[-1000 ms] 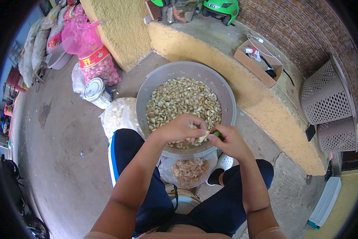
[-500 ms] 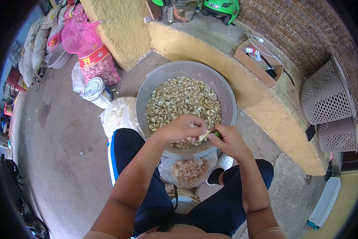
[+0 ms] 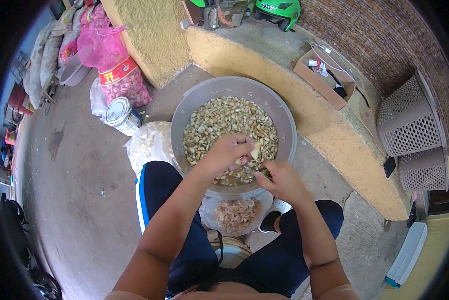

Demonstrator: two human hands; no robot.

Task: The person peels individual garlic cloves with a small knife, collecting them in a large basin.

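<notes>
Over a wide grey tub (image 3: 285, 115) of garlic cloves (image 3: 227, 120) in water, both of my hands are at the near side. My left hand (image 3: 227, 154) is closed around a pale garlic clove (image 3: 256, 150) that sticks out past the thumb; other cloves seem tucked in the curled fingers. My right hand (image 3: 285, 183), lower and to the right, grips a small green-handled knife (image 3: 266, 173), mostly hidden by the fingers. A small gap separates the two hands. Below the tub's near rim sits a clear bag of papery garlic skins (image 3: 238, 215).
Left of the tub are a white plastic bag of pale pieces (image 3: 152, 142), a metal can (image 3: 122, 116) and a pink mesh sack (image 3: 124, 85). A yellow ledge (image 3: 329, 132) runs behind, carrying a cardboard box (image 3: 320, 85) and green helmet (image 3: 278, 11). Perforated baskets (image 3: 409, 125) stand right.
My hands have come apart. The left has risen slightly with the clove, while the right has shifted a little down and left with the knife.
</notes>
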